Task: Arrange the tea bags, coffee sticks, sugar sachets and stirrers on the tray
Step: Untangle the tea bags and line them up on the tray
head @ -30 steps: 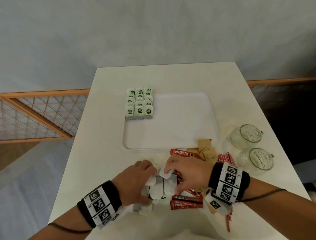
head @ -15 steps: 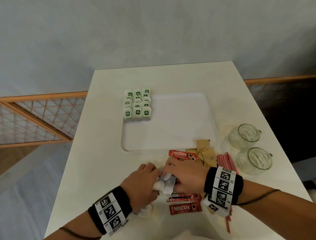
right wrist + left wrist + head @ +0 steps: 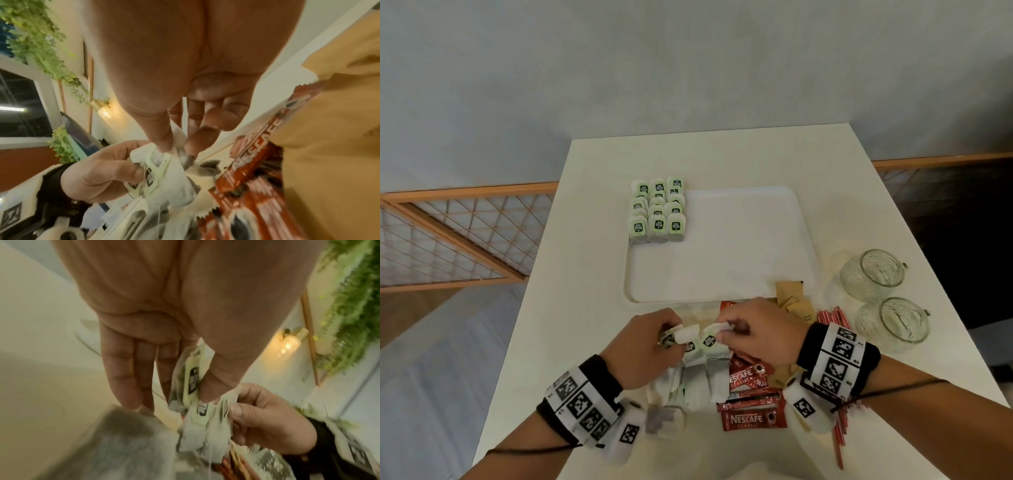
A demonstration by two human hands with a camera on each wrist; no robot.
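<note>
A white tray (image 3: 722,291) lies mid-table with rows of green-tagged tea bags (image 3: 656,212) at its far left corner. In front of the tray, my left hand (image 3: 654,337) pinches a small bunch of tea bags (image 3: 189,379) between thumb and fingers. My right hand (image 3: 750,329) pinches the top of other tea bags (image 3: 176,142), which hang above the pile. More loose tea bags (image 3: 688,383) lie beneath both hands. Red coffee sticks (image 3: 753,419), brown sugar sachets (image 3: 794,301) and red stirrers (image 3: 832,318) lie around my right wrist.
Two glass jars (image 3: 873,274) (image 3: 897,323) lie on their sides at the table's right. A wooden lattice rail (image 3: 458,236) runs past the table's left edge. The near table edge is just below my wrists.
Both hands have lifted slightly off the pile and now hold tea bags up between them; earlier they were pressed down into the heap gathering bags.
</note>
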